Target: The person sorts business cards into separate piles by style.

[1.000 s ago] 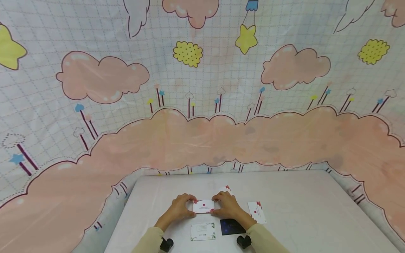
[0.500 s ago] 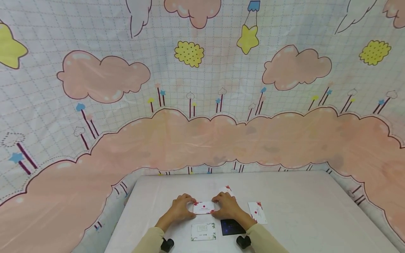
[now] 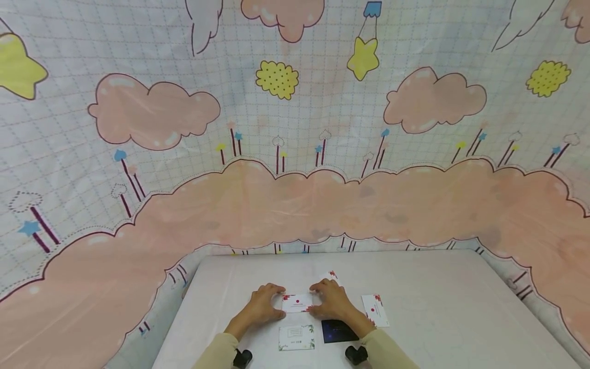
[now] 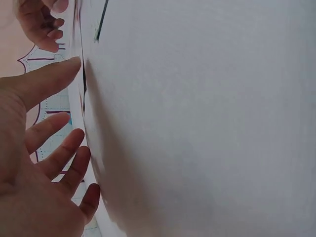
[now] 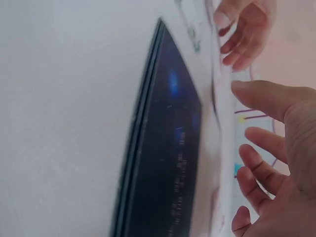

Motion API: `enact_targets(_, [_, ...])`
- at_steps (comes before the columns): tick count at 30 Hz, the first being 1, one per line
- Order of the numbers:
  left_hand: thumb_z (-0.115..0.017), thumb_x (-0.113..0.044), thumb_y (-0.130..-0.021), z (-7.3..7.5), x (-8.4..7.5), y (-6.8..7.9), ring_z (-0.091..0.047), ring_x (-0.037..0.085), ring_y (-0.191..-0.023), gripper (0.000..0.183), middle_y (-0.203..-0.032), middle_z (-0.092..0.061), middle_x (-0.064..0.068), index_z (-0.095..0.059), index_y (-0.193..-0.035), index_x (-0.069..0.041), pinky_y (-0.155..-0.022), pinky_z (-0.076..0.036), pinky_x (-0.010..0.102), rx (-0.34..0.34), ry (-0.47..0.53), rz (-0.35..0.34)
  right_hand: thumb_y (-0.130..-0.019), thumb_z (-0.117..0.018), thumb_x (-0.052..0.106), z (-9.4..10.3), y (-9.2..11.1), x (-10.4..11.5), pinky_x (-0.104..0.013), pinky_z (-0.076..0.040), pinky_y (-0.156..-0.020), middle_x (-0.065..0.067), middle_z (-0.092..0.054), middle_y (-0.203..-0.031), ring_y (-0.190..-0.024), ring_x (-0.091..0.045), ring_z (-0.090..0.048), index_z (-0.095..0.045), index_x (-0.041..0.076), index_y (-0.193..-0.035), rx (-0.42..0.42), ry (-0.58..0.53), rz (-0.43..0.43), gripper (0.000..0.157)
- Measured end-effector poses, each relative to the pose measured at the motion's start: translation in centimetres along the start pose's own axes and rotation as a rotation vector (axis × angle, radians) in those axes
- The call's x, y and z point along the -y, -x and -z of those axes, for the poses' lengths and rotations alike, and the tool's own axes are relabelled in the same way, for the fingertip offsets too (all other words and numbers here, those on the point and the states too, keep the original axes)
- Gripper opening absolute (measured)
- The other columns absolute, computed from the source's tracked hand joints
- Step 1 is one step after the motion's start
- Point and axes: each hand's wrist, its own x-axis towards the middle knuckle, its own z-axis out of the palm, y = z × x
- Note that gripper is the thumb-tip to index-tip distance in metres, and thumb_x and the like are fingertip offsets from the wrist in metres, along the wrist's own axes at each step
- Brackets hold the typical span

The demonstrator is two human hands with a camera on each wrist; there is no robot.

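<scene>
A white card with red flowers at its corners (image 3: 297, 303) lies on the table between the two hands. At its left end is the left hand (image 3: 260, 304), thumb and index spread near the corners. The right hand (image 3: 333, 301) mirrors it at the other end. Both wrist views show spread, relaxed fingers, nothing pinched in the left hand (image 4: 44, 153) or the right hand (image 5: 284, 163). Whether fingertips still touch the card is hard to tell. Nearer the person lie a white card with green leaves (image 3: 296, 338) and a dark blue card (image 3: 338, 331), partly under the right forearm.
Another red-flowered white card (image 3: 375, 310) lies right of the right hand. One more (image 3: 333, 275) shows behind that hand, mostly hidden. In the right wrist view the dark card (image 5: 170, 143) shows a thick, layered edge. A printed cloth (image 3: 295, 205) hangs behind the white table (image 3: 442, 307).
The middle red-flowered card sits very slightly nearer the person than a second ago. The fingertips of both hands seem a little looser around it. The other cards have stayed put.
</scene>
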Motion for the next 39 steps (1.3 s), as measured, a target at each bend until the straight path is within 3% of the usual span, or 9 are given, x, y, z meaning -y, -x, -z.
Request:
enact_targets(6, [-0.079,-0.023,-0.079,0.1,-0.3,0.5,-0.051,0.039,-0.126,0.052,-0.132,-0.057,0.015,-0.061,-0.126,-0.009,-0.106,-0.034,0.062,-0.04,0.05,-0.025,-0.077,-0.082,0.026,1.1,1.0,0.3,-0.049,-0.042,-0.091,-0.003,-0.064,-0.107,-0.101,-0.024,-0.057,-0.068,0.013,-0.115,-0.108,-0.095,0.01,0.042])
enact_targets(11, [-0.076,-0.023,-0.084,0.6,-1.7,0.9,-0.05,0.039,-0.128,0.048,-0.134,-0.056,0.014,-0.06,-0.126,-0.009,-0.106,-0.037,0.061,-0.081,0.085,-0.07,-0.077,-0.081,0.023,2.4,2.3,0.2,-0.05,-0.042,-0.092,-0.002,-0.065,-0.108,-0.101,-0.022,-0.056,-0.069,0.014,-0.112,-0.196,-0.161,0.004,0.038])
enact_targets(20, [-0.073,-0.02,-0.087,1.3,-4.8,0.6,-0.052,0.033,-0.126,0.044,-0.133,-0.057,0.01,-0.06,-0.128,-0.008,-0.105,-0.043,0.053,-0.157,0.111,-0.174,-0.078,-0.082,0.022,4.6,3.9,-0.2,-0.05,-0.042,-0.093,0.0,-0.064,-0.111,-0.102,-0.023,-0.057,-0.069,0.013,-0.111,-0.242,-0.185,-0.029,0.037])
enact_targets(27, [-0.073,-0.018,-0.087,0.9,-6.2,-1.0,-0.052,0.033,-0.126,0.046,-0.135,-0.056,0.011,-0.059,-0.129,-0.009,-0.105,-0.043,0.054,-0.145,0.15,-0.169,-0.077,-0.083,0.021,5.6,4.4,-1.2,-0.053,-0.044,-0.095,-0.003,-0.066,-0.111,-0.108,-0.026,-0.058,-0.07,0.011,-0.111,-0.269,-0.179,-0.071,0.038])
enact_targets(39, [-0.075,-0.014,-0.084,-0.3,-6.4,-4.6,-0.057,0.034,-0.119,0.05,-0.128,-0.061,0.015,-0.058,-0.13,-0.003,-0.1,-0.046,0.052,-0.105,0.197,-0.147,-0.078,-0.083,0.023,5.5,4.5,-3.2,-0.056,-0.04,-0.094,-0.006,-0.066,-0.108,-0.107,-0.027,-0.057,-0.07,0.012,-0.112,-0.289,-0.168,-0.158,0.038])
